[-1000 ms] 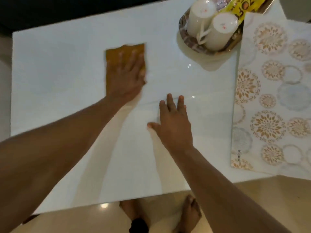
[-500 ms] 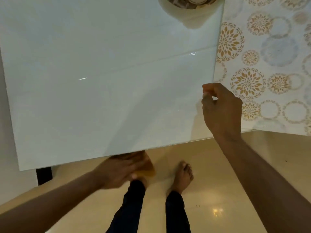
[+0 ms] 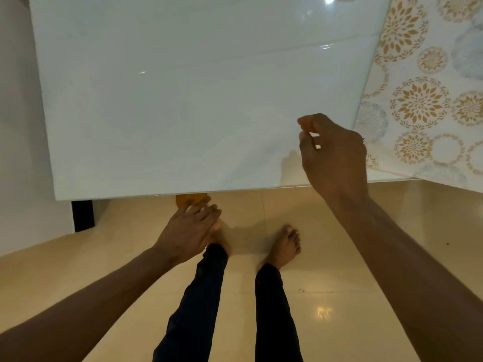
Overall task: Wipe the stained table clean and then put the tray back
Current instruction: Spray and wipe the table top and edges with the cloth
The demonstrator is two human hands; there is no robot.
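Observation:
The glossy white table point(image 3: 183, 100) fills the upper part of the head view. My left hand point(image 3: 188, 231) is off the table, just below its front edge, and holds the orange cloth point(image 3: 192, 199). Only a small part of the cloth shows past my fingers. My right hand point(image 3: 332, 155) hovers over the table's front right corner with its fingers loosely curled, and I see nothing in it. The tray is out of view.
A floral patterned mat point(image 3: 423, 100) covers the table's right end and hangs over the front edge. A black table leg point(image 3: 83, 215) stands at the front left. My bare feet point(image 3: 283, 246) are on the beige tiled floor point(image 3: 339, 296) below the table edge.
My left hand swept the cloth from the middle of the table toward me and off the front edge. My right hand lifted from the surface and curled. The view tilted down, losing the tray.

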